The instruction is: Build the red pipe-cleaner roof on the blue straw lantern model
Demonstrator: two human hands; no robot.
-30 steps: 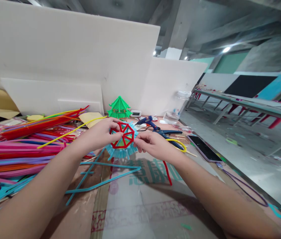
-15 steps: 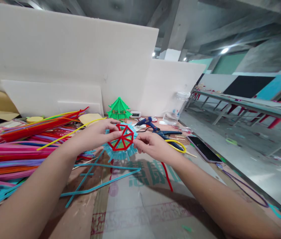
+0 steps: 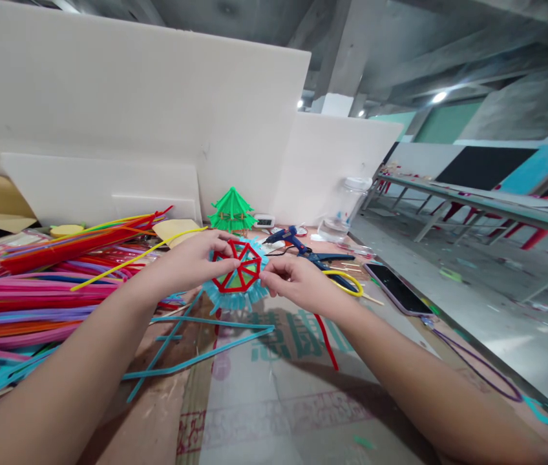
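Note:
A red eight-sided spoked frame point(image 3: 225, 283) that looks made of pipe cleaners sits over a light-blue fringed ring point(image 3: 235, 302), forming one wheel-like piece. My left hand point(image 3: 201, 259) grips it from the left, thumb lying across the red spokes near the hub and fingers bent over the upper edge. At the right rim, my right hand point(image 3: 296, 279) pinches the piece between thumb and curled fingers. The fingertips there are partly hidden. Below my right wrist lies a loose red pipe cleaner point(image 3: 326, 342). Bent light-blue strips point(image 3: 196, 359) rest on the table nearer my left forearm.
Bundles of coloured pipe cleaners point(image 3: 17, 289) fill the left side. Behind the piece stand a green tiered roof model point(image 3: 232, 212) and a glue gun point(image 3: 287, 236). Yellow-handled scissors point(image 3: 344, 283), a phone point(image 3: 397, 289) and a lidded clear jar point(image 3: 346, 210) are to the right.
My left thumb has shifted slightly right across the red frame, towards its hub. My right hand keeps its pinch in the same place.

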